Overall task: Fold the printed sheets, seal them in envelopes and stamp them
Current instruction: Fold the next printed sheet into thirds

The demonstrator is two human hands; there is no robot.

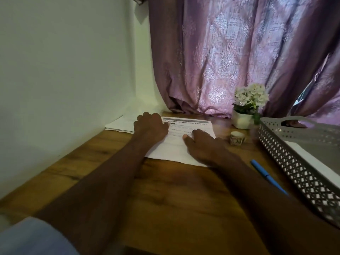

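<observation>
A printed sheet (184, 142) with a bold heading lies flat on the wooden table (174, 190), in the middle. My left hand (150, 127) is at the sheet's far left corner, knuckles up and fingers curled, with the thumb on the paper; the fingertips are hidden. My right hand (202, 144) rests palm down on the right half of the sheet with straight fingers. A stack of white papers or envelopes (119, 125) lies against the wall, left of the sheet. A small wooden stamp (237, 138) with a white top stands to the right of the sheet.
A blue pen (267, 176) lies right of my right forearm. A grey perforated tray (298, 168) with white paper in it fills the right side. A white pot of flowers (244, 115) stands at the back by the purple curtain (239, 52). A white wall closes the left.
</observation>
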